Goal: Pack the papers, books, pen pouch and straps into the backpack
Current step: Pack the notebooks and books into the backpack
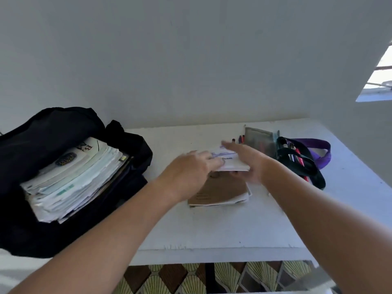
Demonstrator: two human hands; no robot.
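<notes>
Holding a white booklet (230, 160) between both hands: left hand (191, 166) lies on top with fingers fairly straight, right hand (246, 164) has its thumb under the edge, fingers blurry. It's just above a brown book (220, 190) on the white table (233, 225). Black backpack (53, 132) sits far left, already stuffed with papers (74, 179). Pen pouch (259, 141) and straps (307, 160) lie right.

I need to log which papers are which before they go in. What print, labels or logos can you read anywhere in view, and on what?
"EM": large dark letters, partly cut off, on the top sheet of the stack in the backpack.
Dark oval emblem on that sheet: unreadable.
White booklet under both hands: blue and black print, too blurred.
Brown booklet: faint print, unreadable.
</notes>
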